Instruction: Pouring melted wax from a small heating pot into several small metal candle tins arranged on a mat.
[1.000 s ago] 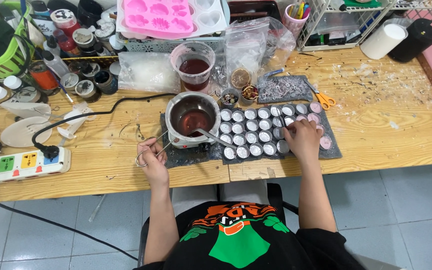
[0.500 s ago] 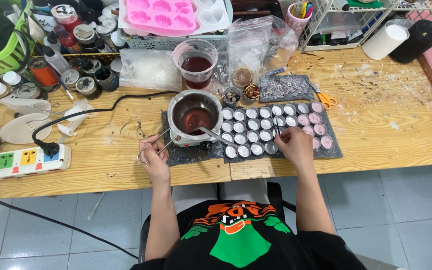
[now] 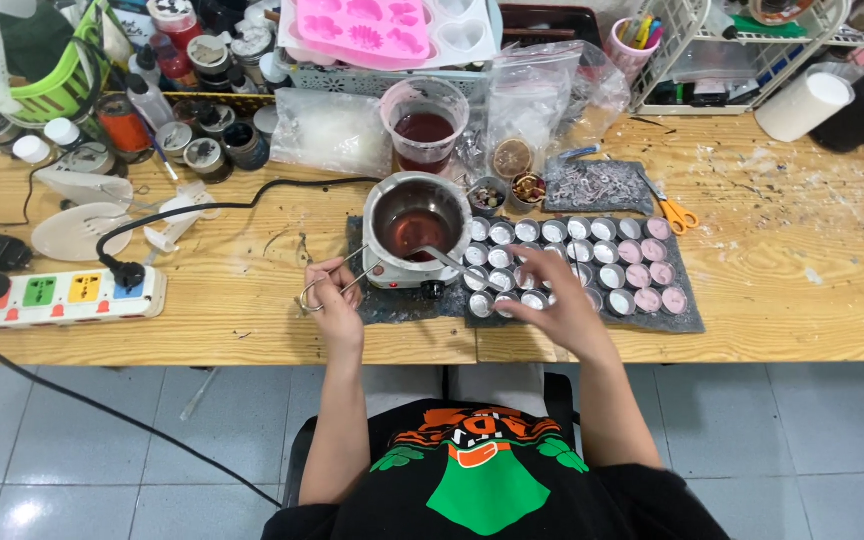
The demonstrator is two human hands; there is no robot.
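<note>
Where right hand [image 3: 557,305] covers tins [image 3: 592,262], grip perhaps on one.

Dark red liquid fills the silver melting pot [image 3: 416,228] at centre frame, and the same red shows in the clear pink-tinted cup [image 3: 424,122] above it. The small round tins [image 3: 592,262] on the dark grey mat [image 3: 690,318] hold white — those toward the right, pale pink. Upper middle, a bright pink mould [image 3: 370,22]. At left, a white power strip [image 3: 57,296] with green, yellow and blue switches, black cable [image 3: 202,208]. Orange-handled scissors [image 3: 676,213] lie right of centre on the pale, white-flecked wooden table [image 3: 802,270]. Upper left — a lime-green basket [image 3: 47,85].
</note>
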